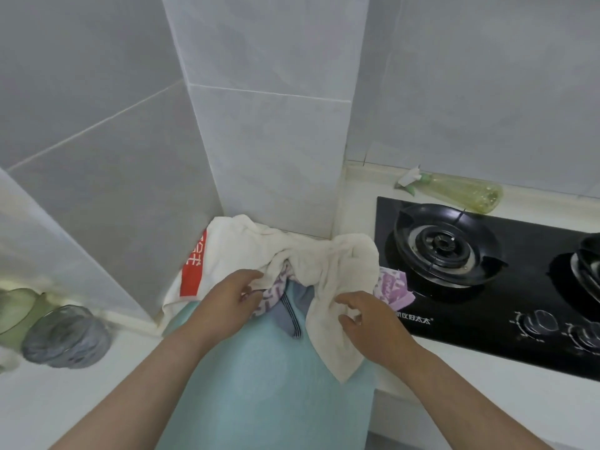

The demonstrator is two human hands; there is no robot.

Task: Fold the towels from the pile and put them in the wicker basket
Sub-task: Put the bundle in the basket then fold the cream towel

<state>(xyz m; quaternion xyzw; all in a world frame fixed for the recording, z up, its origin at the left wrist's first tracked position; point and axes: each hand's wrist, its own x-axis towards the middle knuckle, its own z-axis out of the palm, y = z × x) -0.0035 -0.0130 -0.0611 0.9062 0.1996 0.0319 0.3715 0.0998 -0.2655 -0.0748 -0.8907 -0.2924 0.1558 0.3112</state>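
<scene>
Fingers [255, 276] of the left hand [227, 300] are bent around a bunched fold of the cream towel [246, 248], the thumb under it, so this hand seems to pinch the cloth. On the right hand [373, 319] the fingers [345, 300] are half curled over the hanging part of the same towel; I cannot tell if they already grip it or only touch it.

Both hands are on one towel, left and right of its middle, probably because it lies on top of the pile and must be lifted free and spread before any folding. This cream towel, with a red band on its left side, sits in the far corner against the tiled wall [266, 151]. Under it I see a purple patterned towel [391, 284], which reaches to the right up to the edge of the gas stove [487, 319], and a blue-grey towel [292, 306] in the middle. A large light teal towel [259, 384] lies nearest and hangs over the near edge of the countertop [487, 378].

My judgement is that folding of this towel is not yet begun. The wicker basket is not in view. The next move should draw the cream towel toward the near side, away from the burner [444, 245]. The purple towel may come with it.
</scene>
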